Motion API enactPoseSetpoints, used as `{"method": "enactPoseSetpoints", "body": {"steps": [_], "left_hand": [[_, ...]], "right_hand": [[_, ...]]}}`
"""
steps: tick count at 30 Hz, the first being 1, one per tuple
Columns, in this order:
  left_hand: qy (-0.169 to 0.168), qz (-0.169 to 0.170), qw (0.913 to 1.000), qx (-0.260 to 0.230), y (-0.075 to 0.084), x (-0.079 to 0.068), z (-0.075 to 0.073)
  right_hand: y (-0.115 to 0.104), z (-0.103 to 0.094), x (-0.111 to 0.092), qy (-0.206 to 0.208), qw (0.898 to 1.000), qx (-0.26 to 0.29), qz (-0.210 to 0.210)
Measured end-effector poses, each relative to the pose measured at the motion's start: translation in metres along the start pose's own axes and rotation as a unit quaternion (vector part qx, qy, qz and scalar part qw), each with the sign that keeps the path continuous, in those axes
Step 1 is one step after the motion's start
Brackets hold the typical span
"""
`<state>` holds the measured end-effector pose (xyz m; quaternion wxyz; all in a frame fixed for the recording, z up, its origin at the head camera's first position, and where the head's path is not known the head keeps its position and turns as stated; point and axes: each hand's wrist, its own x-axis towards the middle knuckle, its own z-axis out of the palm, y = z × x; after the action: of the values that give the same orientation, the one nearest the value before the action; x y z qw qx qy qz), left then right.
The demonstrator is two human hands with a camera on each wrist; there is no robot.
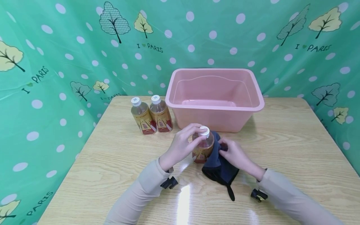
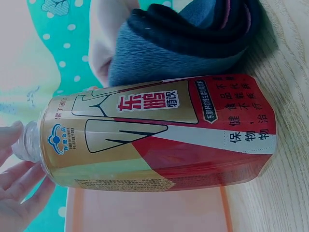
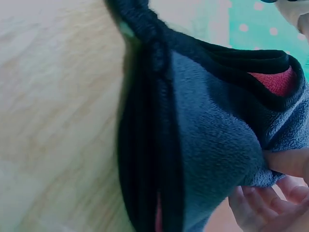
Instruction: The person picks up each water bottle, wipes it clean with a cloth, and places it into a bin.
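A plastic drink bottle (image 1: 203, 150) with a white cap and a gold and red label stands upright on the table, in front of the pink tub. My left hand (image 1: 184, 145) grips it by the cap and neck from the left. In the left wrist view the bottle's label (image 2: 159, 130) fills the middle, the fingers around its neck. My right hand (image 1: 234, 154) pinches a dark blue cloth (image 1: 222, 168) with black edging and a hanging loop, right beside the bottle. The right wrist view shows thumb and fingers bunching the cloth (image 3: 212, 130), with a bit of its pink side showing.
A pink plastic tub (image 1: 208, 117) stands at the back middle of the wooden table (image 1: 112, 175). Left of it are two more bottles, one bottle (image 1: 144, 120) beside another bottle (image 1: 161, 117). Behind hangs a green dotted curtain (image 1: 180, 37).
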<state>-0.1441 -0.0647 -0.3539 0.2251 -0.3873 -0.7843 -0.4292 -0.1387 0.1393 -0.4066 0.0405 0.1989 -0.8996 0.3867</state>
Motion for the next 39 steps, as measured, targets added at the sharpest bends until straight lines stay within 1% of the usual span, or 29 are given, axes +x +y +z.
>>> {"method": "enactPoseSetpoints", "body": {"steps": [10, 17, 27, 31, 39], "left_hand": [[-0.001, -0.004, 1.0, 0.003, -0.001, 0.0, 0.0], [-0.001, -0.006, 1.0, 0.002, -0.001, 0.0, 0.0], [0.0, 0.0, 1.0, 0.006, 0.0, 0.0, 0.0], [0.0, 0.003, 1.0, 0.009, -0.001, 0.0, 0.0], [0.003, 0.005, 0.9999, 0.014, -0.001, -0.001, 0.0]], "right_hand": [[0.009, 0.011, -0.001, -0.02, 1.0, -0.017, 0.015], [0.009, 0.012, -0.001, -0.011, 1.0, -0.022, 0.013], [-0.009, -0.003, -0.004, 0.023, 1.0, -0.002, 0.005], [-0.017, -0.009, -0.005, 0.032, 0.999, 0.004, -0.006], [-0.029, -0.02, -0.004, 0.063, 0.997, 0.008, -0.032]]}}
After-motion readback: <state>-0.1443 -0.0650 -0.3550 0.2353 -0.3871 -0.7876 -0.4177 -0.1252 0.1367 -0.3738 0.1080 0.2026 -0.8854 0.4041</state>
